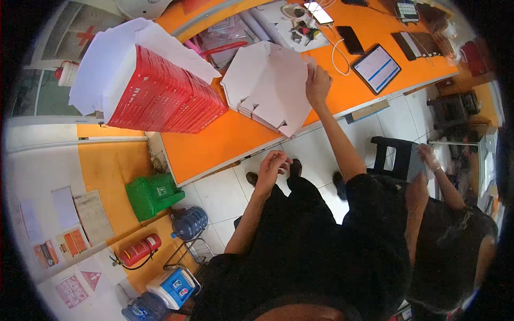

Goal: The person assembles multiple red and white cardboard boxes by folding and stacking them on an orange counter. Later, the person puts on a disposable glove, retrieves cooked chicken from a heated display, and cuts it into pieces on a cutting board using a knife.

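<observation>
A short pile of flat white cardboard box blanks (262,80), with angled corners and cut slots, lies near the front edge of the orange table. My right hand (318,88) is at the right side of the pile, its fingers closed on the top blank's edge. In front of the table edge, my left hand (273,170) hangs in the air, fingers loosely bent and apart, holding nothing I can see. To the left of the pile stands a tall stack of red-edged cardboard boxes (166,93), with wide white panels spreading out at its top and back.
A tablet (376,69), a black phone (350,40) and a white cable lie on the table (214,150). A green bin (152,195), a water bottle (189,223) and a fire extinguisher (140,250) stand at left. Another person (450,241) works at right by a black stool (393,158).
</observation>
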The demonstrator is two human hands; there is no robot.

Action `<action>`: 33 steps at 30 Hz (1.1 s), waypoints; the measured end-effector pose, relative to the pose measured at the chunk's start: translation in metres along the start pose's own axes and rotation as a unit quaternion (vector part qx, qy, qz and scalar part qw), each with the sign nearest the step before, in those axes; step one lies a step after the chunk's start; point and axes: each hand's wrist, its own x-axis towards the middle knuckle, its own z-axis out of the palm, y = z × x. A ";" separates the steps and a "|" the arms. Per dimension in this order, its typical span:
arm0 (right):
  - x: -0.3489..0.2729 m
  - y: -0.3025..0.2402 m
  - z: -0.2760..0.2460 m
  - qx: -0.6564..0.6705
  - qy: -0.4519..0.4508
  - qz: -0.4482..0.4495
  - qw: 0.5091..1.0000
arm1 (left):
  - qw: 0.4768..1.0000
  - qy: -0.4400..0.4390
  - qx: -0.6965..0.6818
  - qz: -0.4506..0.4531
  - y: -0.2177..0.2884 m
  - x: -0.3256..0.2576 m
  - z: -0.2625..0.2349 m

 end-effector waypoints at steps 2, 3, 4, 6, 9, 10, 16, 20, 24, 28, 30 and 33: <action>0.009 -0.037 -0.007 0.135 -0.023 0.168 0.976 | 1.000 0.009 -0.011 0.010 0.004 -0.001 -0.003; 0.011 -0.048 -0.012 0.148 -0.004 0.145 0.978 | 1.000 0.016 -0.016 0.014 0.007 -0.002 -0.005; 0.010 -0.059 -0.017 0.161 0.015 0.123 0.979 | 0.999 0.023 -0.022 0.017 0.011 -0.004 -0.007; 0.006 -0.091 -0.037 0.178 0.030 0.060 0.982 | 0.997 0.040 -0.029 0.052 0.028 -0.005 -0.018; -0.021 -0.130 -0.082 0.164 0.042 -0.059 0.984 | 0.990 0.023 -0.056 0.126 0.058 -0.003 -0.040; -0.027 -0.135 -0.090 0.149 0.064 -0.106 0.981 | 0.986 0.013 -0.078 0.145 0.072 -0.003 -0.044; -0.059 -0.146 -0.184 0.112 -0.009 -0.387 0.915 | 0.953 -0.098 -0.253 0.133 0.145 -0.029 -0.022; -0.096 -0.163 -0.227 0.173 -0.156 -0.438 0.868 | 0.953 -0.015 -0.275 0.127 0.126 -0.022 -0.019; -0.138 -0.179 -0.224 0.347 -0.098 0.108 0.926 | 0.883 0.017 -0.437 0.168 0.098 -0.030 -0.004; -0.155 -0.208 -0.226 0.354 0.019 -0.059 0.933 | 0.888 -0.014 -0.388 0.247 0.088 -0.059 0.002; -0.149 -0.212 -0.242 0.065 -0.037 -0.282 0.956 | 0.910 -0.038 -0.307 0.275 0.091 -0.084 -0.002; -0.153 -0.234 -0.261 -0.021 -0.186 -0.283 0.941 | 0.927 -0.055 -0.238 0.283 0.092 -0.103 -0.018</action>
